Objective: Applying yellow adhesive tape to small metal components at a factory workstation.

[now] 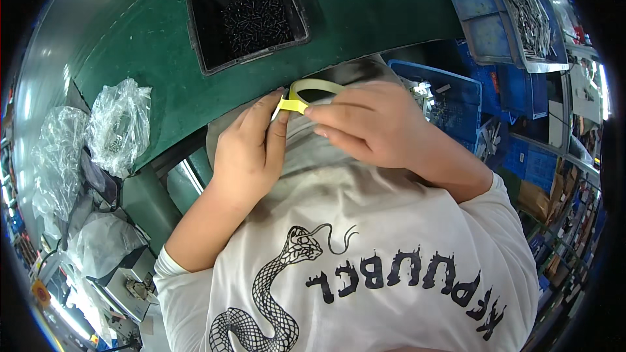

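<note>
My right hand [385, 124] is closed round a roll of yellow tape [317, 83], its ring tilted toward the table edge. A short yellow tape end [293, 105] runs from the roll across to my left hand [245, 146]. Pinched between that hand's thumb and fingers is a thin, pale, shiny piece [276, 110], which the tape meets. Its kind cannot be made out, as the fingers cover much of it. Both hands are above my lap, close to the near edge of the green table [166, 101].
A black bin [195, 32] of small black parts stands on the table. Clear plastic bags [120, 124] lie at the left. To the right are a blue crate [450, 88] with small parts and a blue bin [486, 32] beside many thin metal pieces [521, 10].
</note>
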A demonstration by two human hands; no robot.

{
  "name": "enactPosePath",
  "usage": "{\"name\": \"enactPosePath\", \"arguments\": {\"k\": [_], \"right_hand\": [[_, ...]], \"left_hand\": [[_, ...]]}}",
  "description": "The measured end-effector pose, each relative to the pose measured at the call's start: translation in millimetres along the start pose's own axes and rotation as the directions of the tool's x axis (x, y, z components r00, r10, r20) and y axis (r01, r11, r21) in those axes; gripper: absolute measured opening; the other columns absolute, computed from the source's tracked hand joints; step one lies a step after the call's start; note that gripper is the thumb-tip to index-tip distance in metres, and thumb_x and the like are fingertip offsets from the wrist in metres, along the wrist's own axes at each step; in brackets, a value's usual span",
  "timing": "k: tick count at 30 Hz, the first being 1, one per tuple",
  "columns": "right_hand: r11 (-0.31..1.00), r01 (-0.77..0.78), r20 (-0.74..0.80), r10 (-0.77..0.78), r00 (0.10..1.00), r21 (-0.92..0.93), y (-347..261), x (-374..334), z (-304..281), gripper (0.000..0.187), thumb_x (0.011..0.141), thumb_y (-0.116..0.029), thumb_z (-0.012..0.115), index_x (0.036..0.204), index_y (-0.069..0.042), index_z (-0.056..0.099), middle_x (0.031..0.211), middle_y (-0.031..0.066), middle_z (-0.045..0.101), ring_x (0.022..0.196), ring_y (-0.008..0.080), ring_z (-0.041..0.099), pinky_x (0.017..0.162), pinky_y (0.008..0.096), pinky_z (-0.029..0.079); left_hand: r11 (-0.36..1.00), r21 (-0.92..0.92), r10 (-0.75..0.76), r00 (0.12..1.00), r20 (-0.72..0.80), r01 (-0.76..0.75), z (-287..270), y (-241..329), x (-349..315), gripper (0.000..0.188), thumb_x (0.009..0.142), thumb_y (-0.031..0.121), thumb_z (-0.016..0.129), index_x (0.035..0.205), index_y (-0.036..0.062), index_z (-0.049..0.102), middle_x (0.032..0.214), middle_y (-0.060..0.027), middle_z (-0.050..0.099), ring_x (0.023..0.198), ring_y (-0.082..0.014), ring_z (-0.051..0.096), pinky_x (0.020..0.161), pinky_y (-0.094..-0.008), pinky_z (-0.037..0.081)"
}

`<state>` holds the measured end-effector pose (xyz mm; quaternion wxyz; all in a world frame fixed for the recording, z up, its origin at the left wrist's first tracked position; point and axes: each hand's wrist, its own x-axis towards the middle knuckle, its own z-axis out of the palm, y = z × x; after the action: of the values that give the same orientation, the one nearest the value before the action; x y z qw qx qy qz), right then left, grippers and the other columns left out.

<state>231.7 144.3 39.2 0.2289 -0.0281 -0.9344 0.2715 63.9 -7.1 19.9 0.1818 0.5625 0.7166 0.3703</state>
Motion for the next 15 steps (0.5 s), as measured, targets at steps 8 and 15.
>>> {"name": "enactPosePath", "arguments": {"k": [8, 15], "right_hand": [[0.966, 0.035, 0.037, -0.026, 0.999, -0.255, -10, 2, 1, 0.035, 0.074, -0.014, 0.076, 0.108, -0.014, 0.071, 0.069, -0.0027, 0.052, 0.056, 0.0164, 0.053, 0.053, 0.0304, 0.043], [0.922, 0.005, 0.049, 0.016, 0.999, -0.388, -12, 0, 5, 0.039, 0.073, -0.015, 0.074, 0.112, -0.016, 0.072, 0.065, -0.0041, 0.046, 0.056, 0.0148, 0.051, 0.054, 0.029, 0.042]], "left_hand": [[0.92, -0.325, -0.216, 0.975, 0.045, 0.218, 5, 4, -5, 0.027, 0.099, 0.005, 0.054, 0.125, 0.0018, 0.048, 0.088, -0.0141, 0.069, 0.068, -0.0181, 0.067, 0.061, -0.0282, 0.052], [0.759, -0.566, -0.318, 0.942, 0.108, 0.322, 3, 12, -1, 0.024, 0.102, 0.006, 0.048, 0.126, 0.002, 0.048, 0.097, -0.0091, 0.07, 0.069, -0.0095, 0.062, 0.06, -0.0219, 0.05]]}}
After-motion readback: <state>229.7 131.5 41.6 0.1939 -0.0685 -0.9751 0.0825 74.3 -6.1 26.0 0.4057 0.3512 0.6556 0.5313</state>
